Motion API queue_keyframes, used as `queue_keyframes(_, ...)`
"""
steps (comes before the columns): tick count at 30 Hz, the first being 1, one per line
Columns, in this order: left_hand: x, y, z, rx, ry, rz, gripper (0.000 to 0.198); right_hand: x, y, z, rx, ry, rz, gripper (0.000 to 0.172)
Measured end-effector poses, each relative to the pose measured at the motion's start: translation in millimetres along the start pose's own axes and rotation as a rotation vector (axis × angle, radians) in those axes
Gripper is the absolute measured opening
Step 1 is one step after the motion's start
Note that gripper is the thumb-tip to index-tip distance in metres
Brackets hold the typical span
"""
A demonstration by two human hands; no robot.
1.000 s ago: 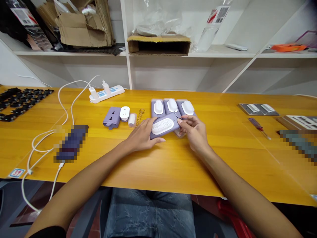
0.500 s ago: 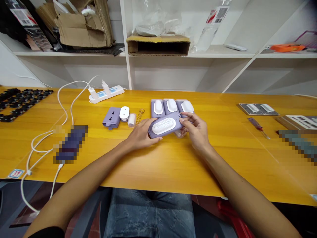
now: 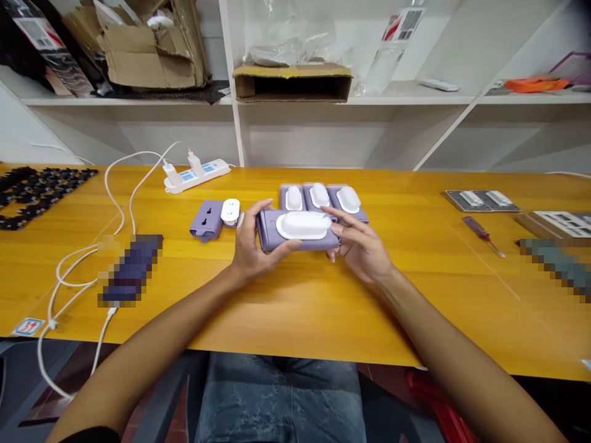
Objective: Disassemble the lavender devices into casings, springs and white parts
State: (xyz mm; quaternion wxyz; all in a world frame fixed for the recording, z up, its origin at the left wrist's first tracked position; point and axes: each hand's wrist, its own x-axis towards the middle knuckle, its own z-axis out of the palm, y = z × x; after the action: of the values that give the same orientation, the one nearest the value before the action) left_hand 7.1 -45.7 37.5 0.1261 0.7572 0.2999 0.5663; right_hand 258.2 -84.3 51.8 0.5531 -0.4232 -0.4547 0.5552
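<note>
A purple box-shaped case point(image 3: 272, 232) with a raised, smooth white oval part point(image 3: 303, 226) on its face is held level above the table. My left hand point(image 3: 253, 246) grips its left end, the thumb along the front edge. At the right end, my right hand point(image 3: 362, 243) has its fingers curled around the corner, with the index and thumb at the tip of the white oval. Just behind stand several similar purple cases point(image 3: 318, 197) with white ovals, in a row. Left of my left hand lie a purple piece with slots point(image 3: 207, 219) and a white oval socket-like part point(image 3: 231, 212).
A white power strip point(image 3: 197, 176) with cables sits at the back left, near a blurred dark phone point(image 3: 133, 269). To the right are a screwdriver point(image 3: 482, 235) and a grey panel point(image 3: 481, 201). Shelves with a cardboard box point(image 3: 293, 83) rise behind the table.
The case has been tilted from slanted to level, so its white oval shows from the side. My left hand has moved up and left around its end, now hiding the spring.
</note>
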Motion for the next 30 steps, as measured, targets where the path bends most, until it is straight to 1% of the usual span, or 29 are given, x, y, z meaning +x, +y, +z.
queue_keyframes(3,3.5,-0.9,-3.1,-0.095,0.091,-0.042,0.08,-5.4,-0.9,3.7,0.087,-0.159,0.119,0.047)
queue_keyframes(5,5.6,-1.7,-3.3,-0.153,0.16,-0.103,0.073,-8.4,1.6,6.1,0.109,-0.265,0.173,0.044)
queue_keyframes(7,6.5,-3.6,-1.6,-0.227,0.215,-0.208,0.067,-10.0,6.2,8.2,0.099,-0.374,0.209,0.047)
queue_keyframes(9,6.0,-6.9,0.9,-0.311,0.233,-0.322,0.065,-10.3,12.0,9.7,0.08,-0.458,0.232,0.055)
queue_keyframes(11,4.6,-10.4,3.2,-0.379,0.228,-0.399,0.066,-9.6,18.2,10.9,0.08,-0.49,0.243,0.062)
queue_keyframes(14,1.8,-11.7,5.7,-0.438,0.171,-0.44,0.071,-8.1,26.3,12.7,0.093,-0.475,0.245,0.067)
queue_keyframes(17,-1.6,-5.2,8.5,-0.458,0.078,-0.401,0.076,-7.7,31.3,14.7,0.111,-0.485,0.244,0.065)
queue_keyframes(20,-4.7,5.6,11.4,-0.464,-0.001,-0.332,0.081,-8.3,33.8,16.2,0.113,-0.524,0.23,0.052)
queue_keyframes(23,-6.6,14.9,11.5,-0.436,-0.042,-0.283,0.088,-9.0,34.7,16.8,0.092,-0.544,0.217,0.044)
queue_keyframes(25,-7.6,18.6,10.5,-0.401,-0.044,-0.236,0.092,-9.9,33.8,17.7,0.074,-0.547,0.209,0.042)
queue_keyframes(27,-8.9,19.8,9.8,-0.363,-0.021,-0.187,0.095,-11.6,30.9,19.5,0.045,-0.549,0.2,0.043)
queue_keyframes(30,-11.2,16.7,10.7,-0.298,0.022,-0.089,0.098,-15.6,23.2,23.0,-0.018,-0.547,0.198,0.048)
